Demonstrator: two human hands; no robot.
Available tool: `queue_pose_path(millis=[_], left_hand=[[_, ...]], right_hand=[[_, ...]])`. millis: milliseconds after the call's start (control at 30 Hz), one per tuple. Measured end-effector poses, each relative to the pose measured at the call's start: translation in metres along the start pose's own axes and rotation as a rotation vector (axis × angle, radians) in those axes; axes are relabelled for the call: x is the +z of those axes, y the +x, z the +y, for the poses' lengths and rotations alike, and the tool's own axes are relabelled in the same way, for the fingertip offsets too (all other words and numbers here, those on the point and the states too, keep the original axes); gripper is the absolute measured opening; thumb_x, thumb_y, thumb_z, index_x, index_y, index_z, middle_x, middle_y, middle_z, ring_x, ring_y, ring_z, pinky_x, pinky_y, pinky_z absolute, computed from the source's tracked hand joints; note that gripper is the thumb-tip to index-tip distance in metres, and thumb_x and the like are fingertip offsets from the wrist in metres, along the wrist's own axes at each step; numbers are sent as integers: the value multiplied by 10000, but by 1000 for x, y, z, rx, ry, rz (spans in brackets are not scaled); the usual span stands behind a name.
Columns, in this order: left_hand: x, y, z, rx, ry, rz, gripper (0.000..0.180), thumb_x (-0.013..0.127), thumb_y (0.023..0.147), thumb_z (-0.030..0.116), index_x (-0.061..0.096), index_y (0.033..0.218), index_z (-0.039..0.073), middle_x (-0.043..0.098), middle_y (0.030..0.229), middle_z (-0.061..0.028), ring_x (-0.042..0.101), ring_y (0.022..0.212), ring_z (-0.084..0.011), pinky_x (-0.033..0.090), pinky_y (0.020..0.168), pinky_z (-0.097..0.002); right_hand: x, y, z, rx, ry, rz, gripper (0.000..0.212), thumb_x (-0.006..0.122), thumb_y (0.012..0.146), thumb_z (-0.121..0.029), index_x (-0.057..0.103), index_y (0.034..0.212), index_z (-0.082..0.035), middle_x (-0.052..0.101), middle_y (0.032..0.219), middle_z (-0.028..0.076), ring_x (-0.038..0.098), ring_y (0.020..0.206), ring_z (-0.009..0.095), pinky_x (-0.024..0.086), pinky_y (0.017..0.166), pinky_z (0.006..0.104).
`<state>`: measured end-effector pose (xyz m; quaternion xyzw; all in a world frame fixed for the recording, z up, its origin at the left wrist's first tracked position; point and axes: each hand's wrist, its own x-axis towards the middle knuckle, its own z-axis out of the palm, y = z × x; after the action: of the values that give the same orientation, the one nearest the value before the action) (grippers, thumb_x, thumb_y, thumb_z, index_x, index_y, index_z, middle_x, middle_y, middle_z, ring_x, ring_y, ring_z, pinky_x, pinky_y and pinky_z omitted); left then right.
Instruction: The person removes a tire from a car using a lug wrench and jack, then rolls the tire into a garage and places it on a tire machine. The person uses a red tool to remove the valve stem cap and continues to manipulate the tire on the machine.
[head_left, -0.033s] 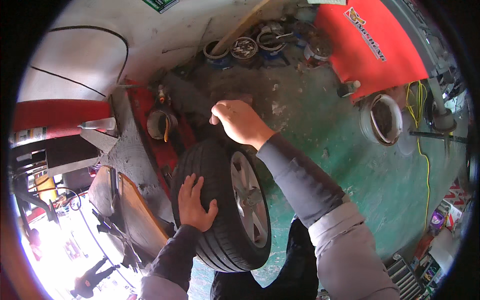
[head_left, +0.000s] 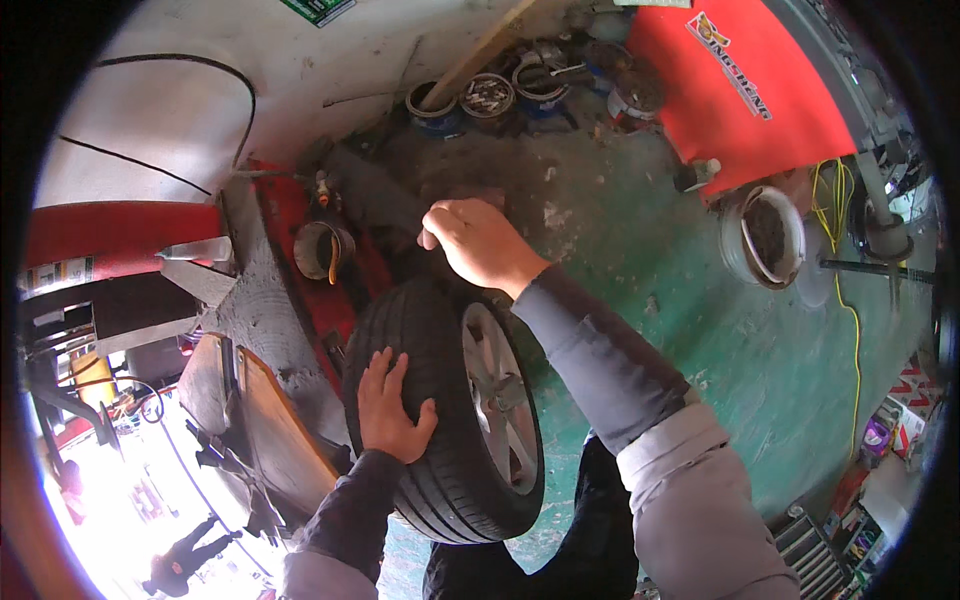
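Observation:
A car wheel [head_left: 502, 405] with a black tyre [head_left: 455, 470] and a silver spoked rim stands upright on its tread in front of my legs. My left hand [head_left: 393, 408] lies on the tread, palm down, fingers stretched and thumb apart. Above the wheel's far edge, my right hand [head_left: 480, 240] is closed with its fingers curled under; what they hold, if anything, is hidden. Just beyond that fist is a dark, blurry arm-like part [head_left: 375, 190], and I cannot tell whether the hand touches it.
Left of the wheel stands a red machine [head_left: 285, 215] carrying a round pot [head_left: 324, 250] with an orange-handled brush. Several buckets [head_left: 488, 97] line the wall. A white bucket [head_left: 765, 238] and a yellow cable [head_left: 855, 370] are at right. A person [head_left: 185, 560] shows far left.

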<state>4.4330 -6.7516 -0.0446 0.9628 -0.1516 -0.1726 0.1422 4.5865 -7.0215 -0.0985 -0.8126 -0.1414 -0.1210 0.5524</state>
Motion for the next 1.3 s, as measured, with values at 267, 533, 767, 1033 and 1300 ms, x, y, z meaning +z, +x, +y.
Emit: queue_pose_path(millis=[267, 533, 767, 1033, 1300], left_hand=[[4, 0, -5, 21, -43, 25, 767, 768, 852, 294, 538, 1539, 44, 436, 1658, -223, 346, 1576, -431, 259, 1305, -558], [2, -4, -4, 29, -38, 35, 757, 777, 860, 308, 548, 1528, 37, 453, 1644, -217, 359, 1574, -418, 261, 1310, -546], [2, -5, -2, 25, -56, 46, 751, 800, 852, 317, 567, 1508, 39, 461, 1636, -211, 369, 1568, -420, 274, 1307, -554], [3, -10, -1, 38, -58, 39, 742, 802, 837, 289, 577, 1499, 38, 476, 1623, -212, 390, 1553, -430, 280, 1304, -554], [3, -9, -1, 50, -57, 30, 741, 796, 835, 286, 577, 1499, 40, 468, 1624, -233, 385, 1555, -439, 282, 1301, -560]], right_hand=[[-2, 16, -24, 267, -105, -94, 353, 538, 980, -263, 598, 753, 1, 680, 800, 209, 662, 750, 433, 514, 709, 538], [19, 38, -40, 325, -20, 322, 480, 612, 1011, -321, 573, 687, 32, 539, 666, 277, 558, 611, 477, 420, 574, 541], [10, 46, -26, 264, -38, 316, 485, 616, 995, -318, 547, 677, 42, 522, 660, 273, 521, 576, 450, 397, 565, 513], [0, 56, -12, 304, -75, 317, 480, 572, 1003, -327, 556, 691, 38, 533, 680, 273, 513, 616, 483, 398, 595, 546], [-12, 67, 4, 274, -139, 350, 432, 575, 987, -265, 511, 688, 41, 567, 674, 246, 567, 656, 485, 419, 604, 559]])
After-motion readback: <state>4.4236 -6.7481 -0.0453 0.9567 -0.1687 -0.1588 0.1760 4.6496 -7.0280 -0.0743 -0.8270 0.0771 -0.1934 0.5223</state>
